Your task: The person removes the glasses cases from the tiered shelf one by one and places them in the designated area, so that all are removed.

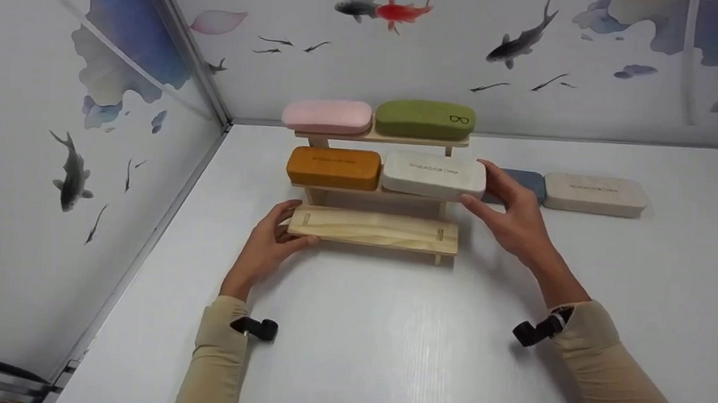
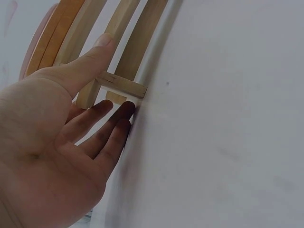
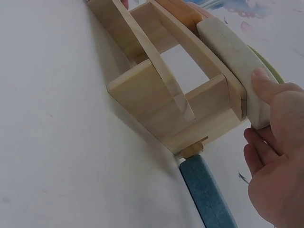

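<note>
A three-tier wooden display rack (image 1: 376, 230) stands on the table. My left hand (image 1: 264, 245) holds the left end of its lowest shelf, thumb along the front edge and fingers around the end. On the middle tier, my right hand (image 1: 516, 223) grips the right end of a white glasses case (image 1: 435, 174). In the right wrist view the thumb presses one face of that white case (image 3: 232, 66), with the fingers at its end. Beside it sits an orange glasses case (image 1: 334, 167). The top tier bears a pink glasses case (image 1: 327, 116) and a green glasses case (image 1: 426, 120).
A blue glasses case (image 3: 206, 192) lies on the table to the right of the rack, partly hidden by my right hand in the head view. Next to it is a cream glasses case (image 1: 594, 196). A wall panel (image 1: 408, 71) with painted fish rises behind the table.
</note>
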### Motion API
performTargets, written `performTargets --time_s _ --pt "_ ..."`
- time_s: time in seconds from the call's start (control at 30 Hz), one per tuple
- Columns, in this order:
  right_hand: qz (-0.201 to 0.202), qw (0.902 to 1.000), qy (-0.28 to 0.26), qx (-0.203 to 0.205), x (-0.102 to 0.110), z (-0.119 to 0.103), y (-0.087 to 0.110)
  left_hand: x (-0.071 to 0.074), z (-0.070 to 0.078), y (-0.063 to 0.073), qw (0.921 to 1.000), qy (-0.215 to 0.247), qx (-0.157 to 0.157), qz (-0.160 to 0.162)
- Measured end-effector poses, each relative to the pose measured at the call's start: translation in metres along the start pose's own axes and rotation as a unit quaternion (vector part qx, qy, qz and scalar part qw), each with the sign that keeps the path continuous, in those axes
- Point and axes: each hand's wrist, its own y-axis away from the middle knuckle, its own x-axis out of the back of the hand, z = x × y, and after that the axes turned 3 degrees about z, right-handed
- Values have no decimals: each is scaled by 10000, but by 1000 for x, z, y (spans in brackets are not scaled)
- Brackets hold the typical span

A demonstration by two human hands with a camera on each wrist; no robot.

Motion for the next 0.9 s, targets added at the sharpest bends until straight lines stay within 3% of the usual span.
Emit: performTargets --time_s 0.33,0.7,0.9 --pt "-94 9998 -144 34 4 3 5 0 -1 0 9999 -85 115 14" --pt "50 9974 -687 193 16 9 15 1 0 0 10000 27 93 4" --pt "194 9983 -525 162 31 10 25 0 -1 0 9999 -46 90 -11"
